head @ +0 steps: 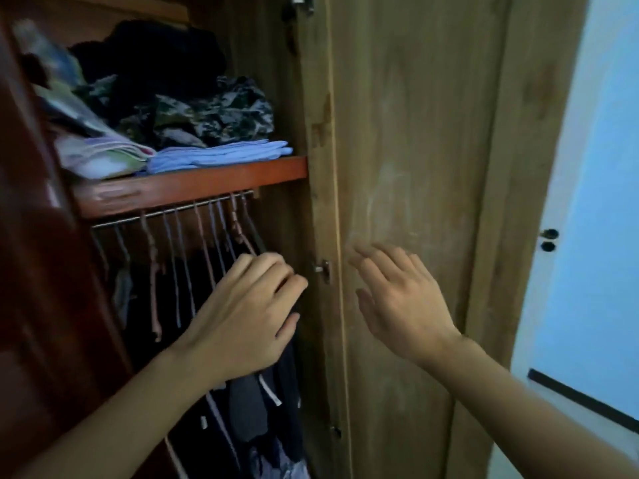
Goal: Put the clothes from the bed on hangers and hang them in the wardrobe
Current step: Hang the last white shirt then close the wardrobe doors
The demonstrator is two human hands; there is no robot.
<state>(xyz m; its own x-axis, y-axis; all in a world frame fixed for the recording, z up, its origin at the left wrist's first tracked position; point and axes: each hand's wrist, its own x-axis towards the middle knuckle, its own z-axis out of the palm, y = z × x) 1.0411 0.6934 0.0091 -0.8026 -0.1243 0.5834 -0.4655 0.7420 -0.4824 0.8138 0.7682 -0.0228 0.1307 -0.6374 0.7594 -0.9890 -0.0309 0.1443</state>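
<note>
The wardrobe stands open with a metal rail (166, 211) under a reddish shelf (193, 186). Several hangers (207, 243) hang on the rail, with dark clothes (262, 409) below them. My left hand (242, 316) reaches in at the right end of the rail, its fingers curled on the shoulder of a dark hanging garment. My right hand (401, 302) hovers in front of the open wardrobe door (415, 150), fingers spread and holding nothing. The bed is out of view.
Folded and bundled clothes (179, 108) fill the shelf, among them a light blue stack (221, 155). A dark red door panel (31, 271) bounds the left side. A pale blue door with a lock (549, 238) lies to the right.
</note>
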